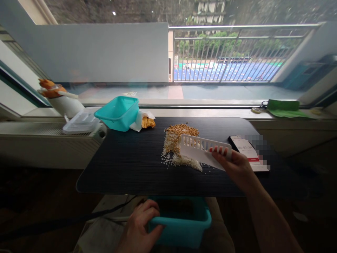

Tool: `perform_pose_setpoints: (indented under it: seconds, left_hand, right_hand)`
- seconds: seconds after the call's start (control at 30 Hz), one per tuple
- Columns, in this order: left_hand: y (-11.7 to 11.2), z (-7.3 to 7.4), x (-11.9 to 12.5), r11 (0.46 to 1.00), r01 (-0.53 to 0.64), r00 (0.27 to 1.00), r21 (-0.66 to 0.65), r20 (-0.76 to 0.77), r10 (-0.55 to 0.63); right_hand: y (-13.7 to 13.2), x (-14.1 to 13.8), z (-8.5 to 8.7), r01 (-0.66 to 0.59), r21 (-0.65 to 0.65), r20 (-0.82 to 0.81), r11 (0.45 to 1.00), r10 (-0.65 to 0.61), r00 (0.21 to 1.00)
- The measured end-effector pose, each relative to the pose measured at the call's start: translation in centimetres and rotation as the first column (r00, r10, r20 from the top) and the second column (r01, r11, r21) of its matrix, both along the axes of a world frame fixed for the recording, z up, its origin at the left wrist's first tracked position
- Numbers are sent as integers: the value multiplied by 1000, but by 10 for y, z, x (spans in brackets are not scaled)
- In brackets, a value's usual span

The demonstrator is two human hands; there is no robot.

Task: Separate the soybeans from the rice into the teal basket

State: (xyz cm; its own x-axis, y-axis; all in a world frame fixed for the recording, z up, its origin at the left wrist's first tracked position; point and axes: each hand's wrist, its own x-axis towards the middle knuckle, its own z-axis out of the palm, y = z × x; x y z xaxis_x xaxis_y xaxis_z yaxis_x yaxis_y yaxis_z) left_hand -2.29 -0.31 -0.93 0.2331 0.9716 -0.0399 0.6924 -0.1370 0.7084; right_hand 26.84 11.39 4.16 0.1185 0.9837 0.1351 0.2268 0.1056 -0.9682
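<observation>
The right hand (237, 167) is closed tight on one end of a white strip (202, 157) with a row of slots. Its fingertips show at the slots; the rest of those fingers are hidden behind it. The strip's far end is at the beans (185, 129) and rice (188, 161), and covers part of them. They lie in one pile in the middle of the dark table (126, 158), beans at the back, rice in front, mixed between.

The left hand (143, 223) grips the rim of a blue tub (181, 232), just below the table's front edge. The tub's inside is too dark to make out, and its bottom is cut off.

By the right hand lies a phone (244, 149). It has numbers, but they are too blurry to read, and blocky squares hide its right side.

At the back left, a blue box (113, 120) stands beside white paper (136, 123) and a brown lump (148, 122). A clear lid (81, 122) is to its left. A green cloth (284, 107) lies on the sill at the right.
</observation>
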Motion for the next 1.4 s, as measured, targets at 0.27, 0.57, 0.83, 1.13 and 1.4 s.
perform_pose_setpoints:
  seconds: [0.27,0.57,0.83,1.13,1.4]
  left_hand:
    - [0,0,-3,999,-33,999,-15,8,33]
    - [1,4,-2,998,-44,999,-34,7,44]
    - [0,5,1,999,-33,999,-41,7,33]
    - [-1,4,1,996,-40,999,-75,-8,40]
    - [-3,2,-2,998,-34,999,-51,-6,34]
  right_hand:
    - [-10,7,5,-93,7,10,996,93,996]
    - [-23,8,-4,-31,8,-34,999,31,999]
    - [-35,9,-9,33,-26,-77,999,-35,996]
    - [-36,-3,-14,-60,-53,-142,997,51,988]
    - [-51,2,-20,-361,-188,-176,914,330,928]
